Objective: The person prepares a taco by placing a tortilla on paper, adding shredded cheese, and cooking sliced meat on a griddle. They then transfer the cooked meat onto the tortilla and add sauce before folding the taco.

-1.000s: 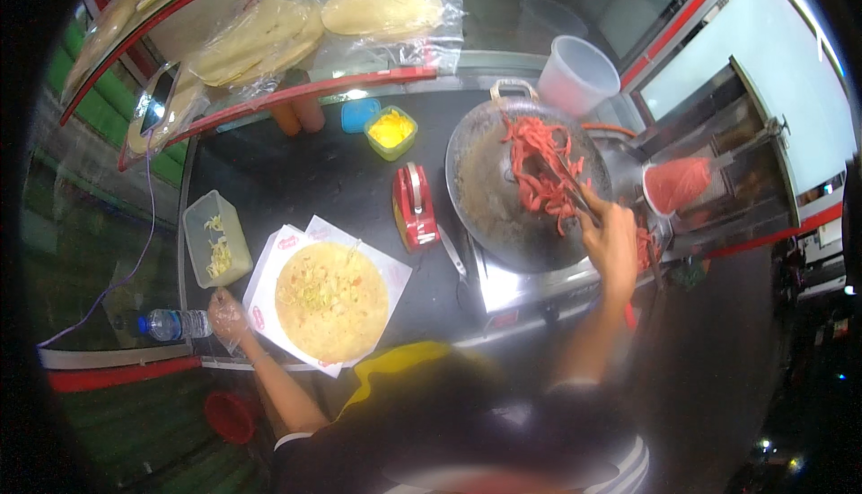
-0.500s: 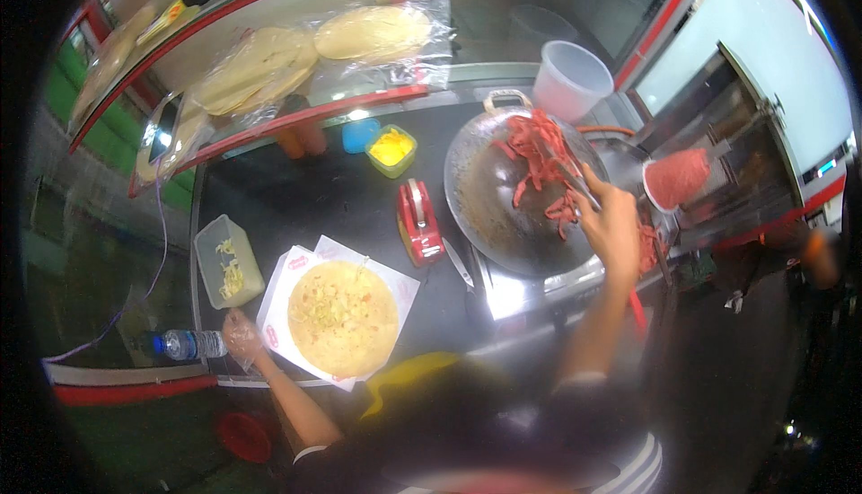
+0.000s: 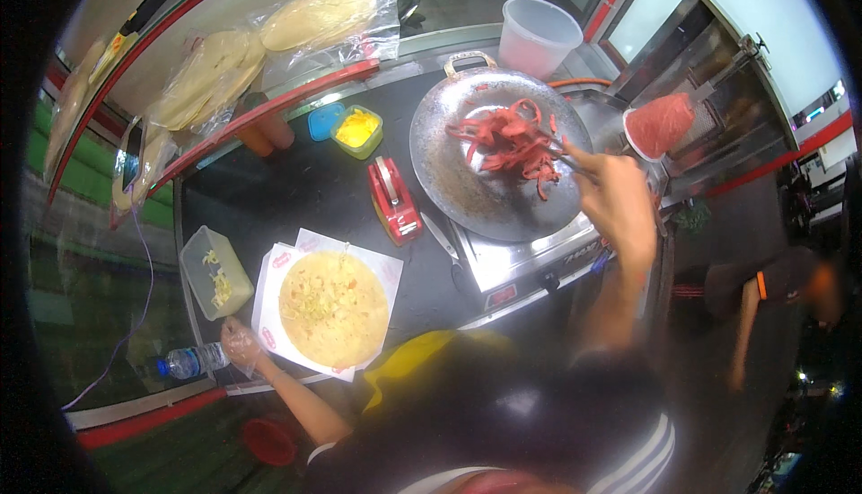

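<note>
My right hand (image 3: 618,199) grips tongs (image 3: 567,160) whose tips are in a pile of red meat strips (image 3: 510,142) on a round metal pan (image 3: 496,157). A clear glove covers my left hand (image 3: 241,347), which rests on the corner of the white paper sheets (image 3: 278,265) at the counter's near edge. On those sheets lies a round flatbread (image 3: 334,309) sprinkled with shredded filling.
A red tape dispenser (image 3: 393,200), a clear tub of shredded food (image 3: 215,273), a yellow-filled green box (image 3: 357,130), a water bottle (image 3: 187,362), bagged flatbreads (image 3: 260,49), a white plastic tub (image 3: 537,36), a red meat cone (image 3: 660,123). Another person (image 3: 781,283) at right.
My right hand with the tongs has shifted back across the pan, turning the meat strips. My left hand stays at the paper's corner.
</note>
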Available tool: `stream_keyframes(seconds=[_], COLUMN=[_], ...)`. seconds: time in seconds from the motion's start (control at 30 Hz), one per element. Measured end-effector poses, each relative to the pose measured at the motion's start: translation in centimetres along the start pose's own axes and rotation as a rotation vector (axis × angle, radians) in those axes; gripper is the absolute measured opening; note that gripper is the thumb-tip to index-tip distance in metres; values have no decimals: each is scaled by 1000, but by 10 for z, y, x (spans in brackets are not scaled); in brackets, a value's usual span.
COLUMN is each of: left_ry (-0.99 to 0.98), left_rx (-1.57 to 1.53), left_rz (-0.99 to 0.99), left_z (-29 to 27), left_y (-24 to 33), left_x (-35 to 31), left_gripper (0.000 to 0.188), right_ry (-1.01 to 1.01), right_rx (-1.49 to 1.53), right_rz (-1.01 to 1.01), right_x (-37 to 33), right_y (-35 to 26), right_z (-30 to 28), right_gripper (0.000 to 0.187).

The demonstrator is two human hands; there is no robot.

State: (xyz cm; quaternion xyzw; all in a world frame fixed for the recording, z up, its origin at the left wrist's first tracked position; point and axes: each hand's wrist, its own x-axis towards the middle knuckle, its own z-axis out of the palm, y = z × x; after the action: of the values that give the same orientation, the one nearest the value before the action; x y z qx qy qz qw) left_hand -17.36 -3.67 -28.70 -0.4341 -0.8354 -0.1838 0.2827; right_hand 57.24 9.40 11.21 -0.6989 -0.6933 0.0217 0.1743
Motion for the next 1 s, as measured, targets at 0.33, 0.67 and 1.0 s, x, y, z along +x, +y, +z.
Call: stream_keyframes(seconds=[0.33,0.67,1.0], left_ry=[-94,-158,-103], left_rx=[-110,-293,-288], left_rz=[-147,-357,-344], left_z=[3,-43,-48], left_y=[-2,43,45], left_x=[-3,13,9], left_gripper=[42,40,39], right_ry=[-9,149,73], right_rx=[-105,0,-62], right_rz=[180,81,114], right_x=[-18,-10,11], right_y=[9,28,13], right_z=[-1,21,32], right_gripper=[48,48,51])
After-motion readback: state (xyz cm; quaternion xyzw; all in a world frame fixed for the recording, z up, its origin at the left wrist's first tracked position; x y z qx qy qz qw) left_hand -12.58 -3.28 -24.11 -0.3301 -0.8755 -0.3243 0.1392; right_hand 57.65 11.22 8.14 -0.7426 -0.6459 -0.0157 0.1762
